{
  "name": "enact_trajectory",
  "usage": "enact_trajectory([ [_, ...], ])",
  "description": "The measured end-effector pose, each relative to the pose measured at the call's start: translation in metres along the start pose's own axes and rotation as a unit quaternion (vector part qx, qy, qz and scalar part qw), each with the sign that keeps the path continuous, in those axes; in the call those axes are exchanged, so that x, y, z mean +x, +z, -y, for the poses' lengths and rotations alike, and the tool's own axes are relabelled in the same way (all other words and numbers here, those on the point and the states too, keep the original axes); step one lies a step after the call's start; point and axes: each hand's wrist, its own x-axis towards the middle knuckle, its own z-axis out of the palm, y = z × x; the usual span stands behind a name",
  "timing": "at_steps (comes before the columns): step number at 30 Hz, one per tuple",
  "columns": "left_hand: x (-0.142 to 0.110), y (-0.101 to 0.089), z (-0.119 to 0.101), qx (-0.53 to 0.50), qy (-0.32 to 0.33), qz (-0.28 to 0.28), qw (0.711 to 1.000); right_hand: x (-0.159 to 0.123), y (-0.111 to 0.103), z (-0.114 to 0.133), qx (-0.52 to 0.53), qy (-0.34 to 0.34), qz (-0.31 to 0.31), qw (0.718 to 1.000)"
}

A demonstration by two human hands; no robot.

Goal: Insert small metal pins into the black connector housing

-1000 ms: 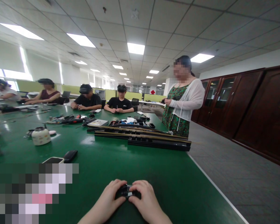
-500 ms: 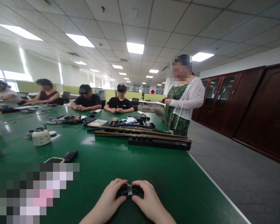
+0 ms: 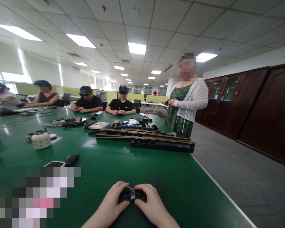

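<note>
A small black part with a silvery metal piece and a pale patch in its middle (image 3: 132, 196) lies between my hands, low over the green table (image 3: 175, 180). My left hand (image 3: 114, 199) grips its left end, thumb below and fingers above. On the opposite end, my right hand (image 3: 150, 200) closes in the same way, thumb near the front edge. My fingers cover both ends of the part, and its exact kind is too small to make out.
Long black rails with thin brass-coloured rods (image 3: 144, 139) lie across the table ahead. A white jar (image 3: 41, 139) and a black object (image 3: 71, 160) stand to the left. Several people sit along the far side; one person (image 3: 186, 101) stands at the right edge.
My fingers have shifted slightly on the black part, showing a little more of its middle. The standing person's head has turned and lifted.
</note>
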Motion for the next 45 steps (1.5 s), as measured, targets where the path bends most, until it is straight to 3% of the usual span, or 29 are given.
enact_trajectory([
  [24, 0.0011, -0.0009, -0.0016, -0.024, 0.030, -0.012, 0.999, 0.0012, -0.0016, -0.0011, -0.007, 0.017, 0.009, 1.000],
  [35, 0.0012, -0.0014, -0.0016, -0.003, 0.005, 0.001, 1.000, 0.0001, -0.0026, 0.0016, -0.007, 0.020, 0.008, 1.000],
  [45, 0.0001, 0.0000, 0.0010, -0.018, 0.013, -0.023, 0.999, 0.0006, -0.0023, 0.0040, -0.016, 0.019, 0.012, 1.000],
])
